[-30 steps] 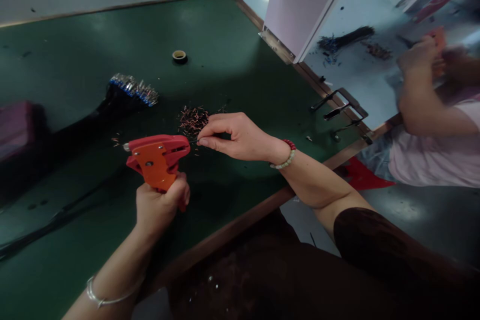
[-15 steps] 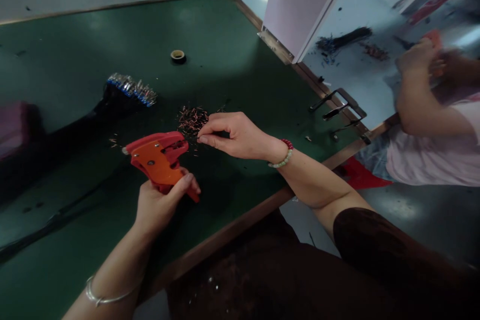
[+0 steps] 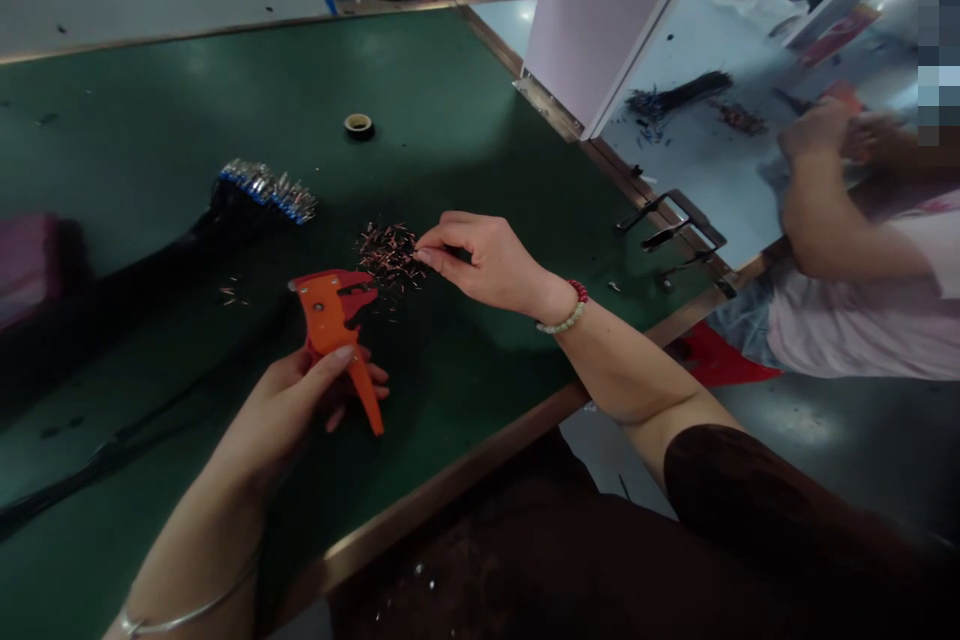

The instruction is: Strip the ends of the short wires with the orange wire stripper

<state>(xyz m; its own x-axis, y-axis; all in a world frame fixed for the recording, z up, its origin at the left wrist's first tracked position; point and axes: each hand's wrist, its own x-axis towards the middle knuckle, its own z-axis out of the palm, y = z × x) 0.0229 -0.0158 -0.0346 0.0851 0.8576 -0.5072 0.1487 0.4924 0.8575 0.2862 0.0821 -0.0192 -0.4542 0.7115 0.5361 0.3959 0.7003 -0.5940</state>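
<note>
Fingers of the left hand (image 3: 304,390) are closed around an orange-and-red hand tool (image 3: 325,315), its notched head facing right and one handle slanting down toward the near edge of the green surface (image 3: 487,150). The tool is above the left-centre part of that surface, near a loose pile of copper-coloured and dark bits (image 3: 384,255). At the right edge of the pile, the right hand (image 3: 495,260) has its thumb and index finger pinched together at the tips; whether they grip a bit is too small to tell. A few stray bits (image 3: 234,293) lie to the left of the tool. Farther left, a thick black cable bundle (image 3: 169,255) ends in a cluster of blue and silver tips (image 3: 268,190), with a blurred purplish object (image 3: 26,265) at the left edge. A tape roll (image 3: 359,127) lies beyond the pile, toward the far side. At the right edge is a black metal frame (image 3: 686,220). Past it, a co-worker's hands (image 3: 817,132) hold a blurred orange-red tool (image 3: 844,98).
</note>
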